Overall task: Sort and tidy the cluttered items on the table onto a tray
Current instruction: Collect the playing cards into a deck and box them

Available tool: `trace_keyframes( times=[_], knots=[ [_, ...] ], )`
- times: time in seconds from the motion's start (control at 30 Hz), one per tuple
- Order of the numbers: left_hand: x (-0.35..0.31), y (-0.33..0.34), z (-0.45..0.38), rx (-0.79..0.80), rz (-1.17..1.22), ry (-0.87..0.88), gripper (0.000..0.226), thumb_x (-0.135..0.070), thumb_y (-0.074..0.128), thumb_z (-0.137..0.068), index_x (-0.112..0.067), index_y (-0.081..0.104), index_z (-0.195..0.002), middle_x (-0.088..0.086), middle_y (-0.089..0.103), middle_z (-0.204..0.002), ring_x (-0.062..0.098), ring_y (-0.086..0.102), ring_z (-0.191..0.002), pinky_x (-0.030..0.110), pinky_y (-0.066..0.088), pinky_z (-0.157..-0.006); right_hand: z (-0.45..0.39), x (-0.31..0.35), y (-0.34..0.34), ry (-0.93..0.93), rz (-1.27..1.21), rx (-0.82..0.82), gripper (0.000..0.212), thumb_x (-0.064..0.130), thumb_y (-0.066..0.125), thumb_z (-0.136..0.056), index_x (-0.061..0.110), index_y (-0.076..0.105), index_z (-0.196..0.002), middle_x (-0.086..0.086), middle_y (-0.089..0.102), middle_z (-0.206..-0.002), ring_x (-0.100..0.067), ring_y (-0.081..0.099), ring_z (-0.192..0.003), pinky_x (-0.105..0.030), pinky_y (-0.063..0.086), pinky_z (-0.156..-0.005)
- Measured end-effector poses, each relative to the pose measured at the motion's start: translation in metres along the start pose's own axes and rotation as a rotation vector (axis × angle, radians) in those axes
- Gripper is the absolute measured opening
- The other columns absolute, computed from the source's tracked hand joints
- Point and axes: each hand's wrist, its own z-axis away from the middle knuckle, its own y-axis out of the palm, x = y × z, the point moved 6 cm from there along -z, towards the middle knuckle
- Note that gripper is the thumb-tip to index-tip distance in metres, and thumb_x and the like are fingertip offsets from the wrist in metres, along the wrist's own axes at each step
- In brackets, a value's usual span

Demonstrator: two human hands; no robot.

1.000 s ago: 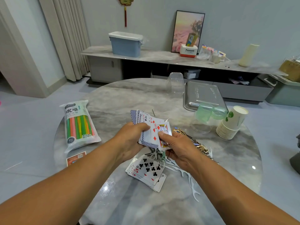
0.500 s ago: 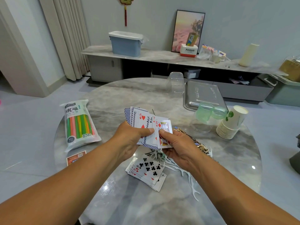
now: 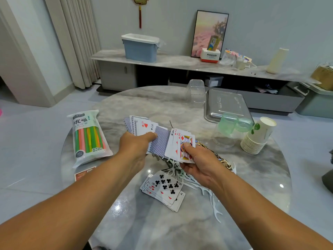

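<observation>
- Round marble-look worktop [image 3: 180,228]: pale grey with darker grey veining, glossy.
- Fan of playing cards in the left hand [image 3: 144,127]: blue lattice-patterned backs, white faces with a red 6 of hearts and a black 3.
- Cards in the right hand [image 3: 182,141]: white faces, red 7 and a red king of diamonds.
- Loose pile of cards [image 3: 165,188]: black 8 of clubs on top.
- Plastic straw packet [image 3: 89,138]: green, pink, orange and yellow stripes.
- Rectangular metal tray [image 3: 225,103]: silver.
- Paper cup stack [image 3: 257,138]: white, green leaf print.
- Translucent cups [image 3: 234,123]: pale green.
</observation>
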Motion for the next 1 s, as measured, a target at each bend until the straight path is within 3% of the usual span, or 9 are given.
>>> trace_keyframes(
  times=[0.2,0.3,0.4,0.5,0.57,0.63,0.8,0.9,1.0],
  knots=[
    [-0.013,-0.018,-0.013,-0.127,0.15,0.022,0.039,0.01,0.076,-0.079,-0.002,0.062,-0.113,0.016,0.071,-0.111,0.035,0.072,-0.094,0.054,0.058,-0.087,0.0,-0.013,0.002,-0.226,0.935,0.085,0.012,0.018,0.058,-0.1,0.02,0.07,-0.098,0.003,0.071,-0.086,-0.011,0.062,-0.072,-0.022,0.048,-0.059],
    [-0.007,-0.013,-0.01,-0.062,0.149,-0.036,0.038,0.013,0.076,-0.077,-0.003,0.063,-0.11,0.016,0.072,-0.109,0.034,0.073,-0.09,0.05,0.061,-0.082,-0.007,-0.035,0.007,-0.227,1.214,0.107,0.039,0.025,0.063,-0.097,0.027,0.06,-0.136,0.0,0.066,-0.128,-0.019,0.064,-0.112,-0.029,0.052,-0.089],
    [0.0,-0.007,-0.002,-0.008,0.123,-0.07,0.048,0.014,0.077,-0.075,0.002,0.062,-0.118,0.017,0.073,-0.108,0.035,0.074,-0.089,0.051,0.061,-0.08,-0.007,-0.032,0.005,-0.398,1.478,-0.102,0.041,0.027,0.066,-0.093,0.027,0.063,-0.134,-0.001,0.068,-0.126,-0.026,0.063,-0.116,-0.039,0.051,-0.097],
    [-0.001,-0.006,0.0,0.023,0.115,-0.068,0.047,0.015,0.077,-0.074,0.003,0.063,-0.118,0.019,0.073,-0.108,0.037,0.073,-0.09,0.054,0.06,-0.082,-0.004,-0.015,0.002,-0.486,1.133,-0.214,0.03,0.022,0.049,-0.101,0.023,0.07,-0.123,-0.002,0.074,-0.112,-0.016,0.068,-0.088,-0.035,0.055,-0.08],
    [0.0,-0.005,0.001,0.037,0.094,-0.052,0.046,0.016,0.077,-0.074,0.003,0.064,-0.115,0.019,0.073,-0.107,0.037,0.073,-0.092,0.055,0.059,-0.084,-0.004,-0.011,0.002,-0.305,0.56,-0.109,0.028,0.037,0.049,-0.103,0.023,0.072,-0.111,-0.005,0.075,-0.101,-0.011,0.068,-0.069,-0.03,0.052,-0.064],
    [0.002,-0.002,0.003,0.05,0.048,-0.036,0.042,0.015,0.079,-0.073,0.0,0.066,-0.11,0.017,0.074,-0.104,0.036,0.073,-0.091,0.053,0.06,-0.083,0.0,-0.009,0.011,-0.159,0.249,0.024,0.03,0.047,0.061,-0.098,0.02,0.072,-0.104,-0.009,0.077,-0.096,-0.015,0.07,-0.069,-0.026,0.054,-0.059],
    [0.01,0.002,0.003,0.048,0.016,-0.026,0.032,0.012,0.079,-0.074,-0.004,0.068,-0.1,0.012,0.076,-0.095,0.03,0.075,-0.082,0.041,0.062,-0.07,0.004,-0.003,0.005,-0.186,0.151,-0.035,0.014,0.02,0.069,-0.096,0.006,0.064,-0.095,-0.008,0.071,-0.081,-0.017,0.06,-0.063,-0.028,0.052,-0.06],
    [0.009,-0.001,0.001,0.025,0.009,-0.012,0.031,0.012,0.079,-0.075,-0.008,0.068,-0.095,0.01,0.075,-0.095,0.03,0.074,-0.083,0.041,0.062,-0.07,0.009,0.018,-0.009,-0.43,0.268,-0.228,0.01,0.013,0.063,-0.093,0.01,0.055,-0.088,-0.007,0.057,-0.081,-0.016,0.051,-0.071,-0.024,0.046,-0.061],
    [0.015,0.005,0.008,0.067,0.018,-0.053,0.034,0.014,0.076,-0.076,-0.004,0.068,-0.104,0.014,0.075,-0.097,0.033,0.073,-0.086,0.042,0.061,-0.068,0.022,0.031,0.003,-0.655,0.526,-0.21,0.013,0.015,0.062,-0.088,0.012,0.051,-0.081,-0.002,0.055,-0.074,-0.008,0.044,-0.059,-0.018,0.04,-0.052]
  ],
)
